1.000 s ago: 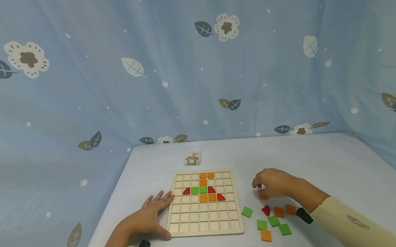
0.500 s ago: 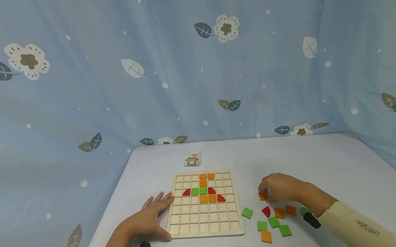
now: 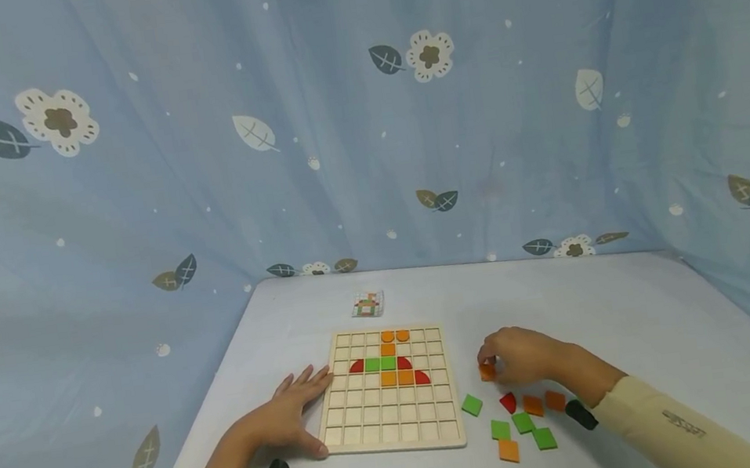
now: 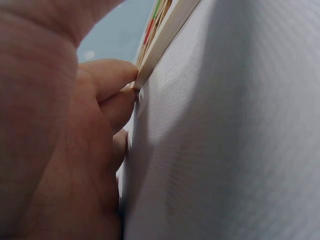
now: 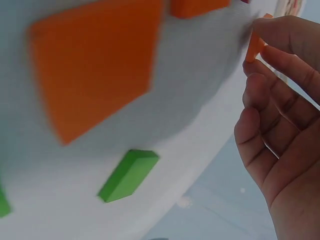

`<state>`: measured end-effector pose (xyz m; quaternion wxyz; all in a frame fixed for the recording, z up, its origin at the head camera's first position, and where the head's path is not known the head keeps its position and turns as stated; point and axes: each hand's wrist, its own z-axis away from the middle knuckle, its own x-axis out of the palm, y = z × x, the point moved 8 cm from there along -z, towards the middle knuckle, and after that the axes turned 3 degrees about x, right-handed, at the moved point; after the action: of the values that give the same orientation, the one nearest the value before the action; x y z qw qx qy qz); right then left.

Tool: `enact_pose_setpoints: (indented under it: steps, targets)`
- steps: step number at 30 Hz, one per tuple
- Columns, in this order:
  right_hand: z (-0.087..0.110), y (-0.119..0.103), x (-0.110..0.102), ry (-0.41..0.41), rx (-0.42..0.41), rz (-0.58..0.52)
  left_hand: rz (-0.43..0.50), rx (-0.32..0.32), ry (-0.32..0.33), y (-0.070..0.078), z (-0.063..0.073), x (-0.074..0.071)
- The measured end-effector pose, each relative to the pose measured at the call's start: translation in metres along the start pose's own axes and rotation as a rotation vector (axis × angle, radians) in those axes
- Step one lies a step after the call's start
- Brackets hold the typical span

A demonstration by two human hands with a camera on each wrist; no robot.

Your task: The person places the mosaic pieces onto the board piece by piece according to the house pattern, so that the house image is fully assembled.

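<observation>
My left hand (image 3: pixel 284 417) rests spread on the table at the left side of a wooden grid board (image 3: pixel 369 415), fingertips and thumb touching its edge. The board holds orange, green and red pieces in its upper half, such as a green square (image 3: pixel 388 363) and a red quarter-circle (image 3: pixel 357 366). To the right of the board, my right hand (image 3: pixel 522 355) pinches an orange square tile (image 5: pixel 254 47) between thumb and fingers, low over the table. In the head view that orange tile (image 3: pixel 487 372) is partly covered by the fingers.
Loose pieces lie near the right hand: a green square (image 3: pixel 472 405), a red quarter-circle (image 3: pixel 508 403), orange squares (image 3: pixel 533 404) and several more. A small patterned card (image 3: pixel 368 304) lies behind the board. A blue curtain (image 3: pixel 364 148) hangs around the table's back and sides.
My right hand came down onto the orange square tile, took it between the fingertips and moved it slightly left. The left hand stays at the board's edge.
</observation>
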<state>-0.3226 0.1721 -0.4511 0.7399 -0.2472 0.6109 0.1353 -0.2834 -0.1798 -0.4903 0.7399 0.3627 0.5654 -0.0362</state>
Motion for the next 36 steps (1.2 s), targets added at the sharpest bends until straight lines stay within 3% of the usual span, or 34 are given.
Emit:
enact_pose_setpoints:
  steps: [9,24,36]
  targets:
    - [-0.020,-0.013,0.001,0.013,-0.060,-0.001,0.013,0.020,0.009,-0.002,0.001,0.002]
    - [-0.048,-0.063,-0.005,0.037,-0.237,-0.028,-0.026,-0.005,0.004,-0.005,0.000,0.003]
    - [-0.070,-0.093,-0.002,0.038,-0.261,-0.082,-0.012,-0.009,0.009,-0.006,0.001,0.003]
